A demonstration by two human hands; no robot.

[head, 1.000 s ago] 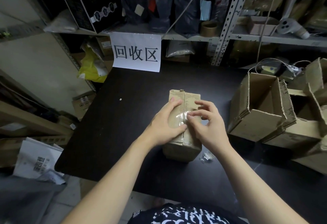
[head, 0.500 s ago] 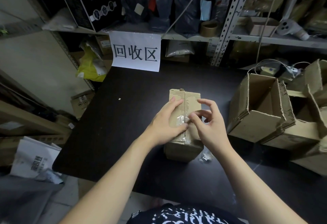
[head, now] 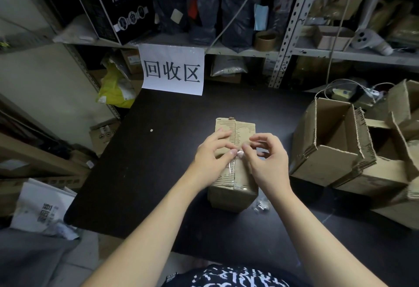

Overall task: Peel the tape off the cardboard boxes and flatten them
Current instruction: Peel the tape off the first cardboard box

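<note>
A small closed cardboard box (head: pixel 233 187) stands on the black table (head: pixel 145 164), its top seam covered by clear tape (head: pixel 233 165). My left hand (head: pixel 212 153) rests flat on the box's top left, its thumb pressing by the seam. My right hand (head: pixel 266 161) pinches a crumpled, lifted end of the tape between thumb and forefinger at mid-seam. The far half of the seam shows bare, torn cardboard.
Open, empty cardboard boxes (head: pixel 335 148) crowd the table's right side. A crumpled scrap of clear tape (head: pixel 260 205) lies beside the small box. A white paper sign (head: pixel 172 70) hangs from the shelf (head: pixel 249 52) behind. Bags and paper lie on the floor at left.
My right hand has peeled the tape end a little nearer along the seam and bunched it up. The left hand stays pressing the box.
</note>
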